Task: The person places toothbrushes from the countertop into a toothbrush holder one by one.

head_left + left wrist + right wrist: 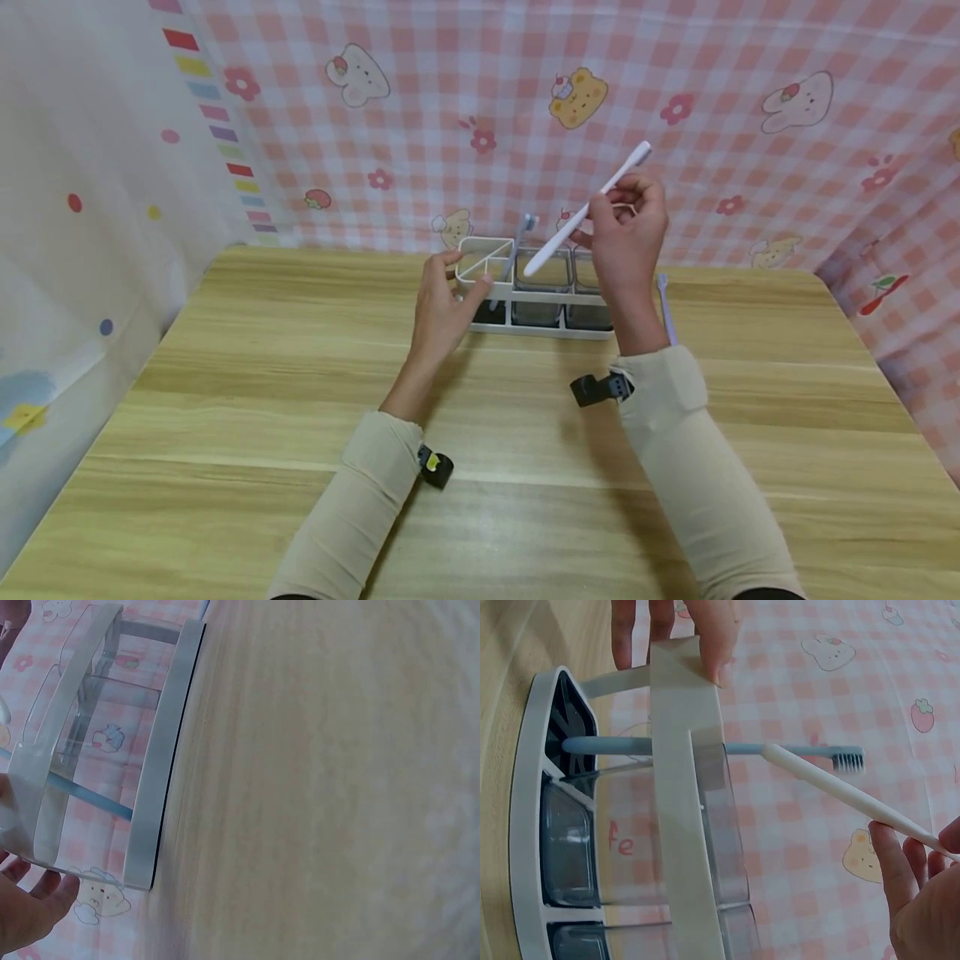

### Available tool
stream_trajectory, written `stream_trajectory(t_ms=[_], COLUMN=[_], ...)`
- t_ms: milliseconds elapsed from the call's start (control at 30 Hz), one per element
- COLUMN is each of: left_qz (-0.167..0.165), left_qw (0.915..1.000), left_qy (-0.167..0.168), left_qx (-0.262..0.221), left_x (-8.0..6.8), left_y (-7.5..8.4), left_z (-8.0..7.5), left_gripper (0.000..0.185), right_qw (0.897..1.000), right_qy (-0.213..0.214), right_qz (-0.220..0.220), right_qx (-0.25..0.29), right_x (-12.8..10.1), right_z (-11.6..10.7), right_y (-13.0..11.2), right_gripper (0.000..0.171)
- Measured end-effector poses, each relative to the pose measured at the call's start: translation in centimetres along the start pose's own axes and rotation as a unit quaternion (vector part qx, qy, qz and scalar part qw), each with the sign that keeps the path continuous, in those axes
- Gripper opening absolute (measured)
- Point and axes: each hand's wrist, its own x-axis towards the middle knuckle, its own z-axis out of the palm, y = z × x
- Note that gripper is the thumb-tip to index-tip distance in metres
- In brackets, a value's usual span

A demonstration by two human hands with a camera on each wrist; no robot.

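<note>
From my head view, my right hand (626,229) pinches a white toothbrush (585,211) above centre frame, held slanting over the white organizer (534,327), which sits at the table's (225,392) far edge against the pink checked cloth (750,50). My left hand (442,304) grips the organizer's left end. The right wrist view alone shows the white toothbrush's lower tip just beside the rim, crossing a blue toothbrush (795,750) standing in one compartment. The left wrist view shows only my fingertips (34,900) at lower left, under the frame. A lilac toothbrush (665,308) lies right of the organizer. Bare table fills the lower frame.
</note>
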Motion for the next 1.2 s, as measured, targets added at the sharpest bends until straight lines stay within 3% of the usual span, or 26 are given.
stream_trajectory(t_ms=[333,633,1200], left_qz=[0.005,0.005,-0.002], left_qw=[1.0000,1.0000,1.0000], left_qy=[0.000,0.002,0.005], left_qx=[-0.005,-0.003,-0.005], left_x=[-0.1,-0.1,0.0], left_y=[-0.1,-0.1,-0.1], left_z=[0.1,0.0,0.0], left_gripper=[0.060,0.060,0.060], right_qw=[0.999,0.999,0.996], right_qy=[-0.010,-0.023,-0.066], right_qz=[-0.017,-0.006,-0.027], right_qx=[-0.033,-0.035,-0.056], right_x=[-0.7,-1.0,-1.6], right_z=[0.9,1.6,2.1], right_y=[1.0,1.5,2.8], right_gripper=[0.019,0.019,0.017])
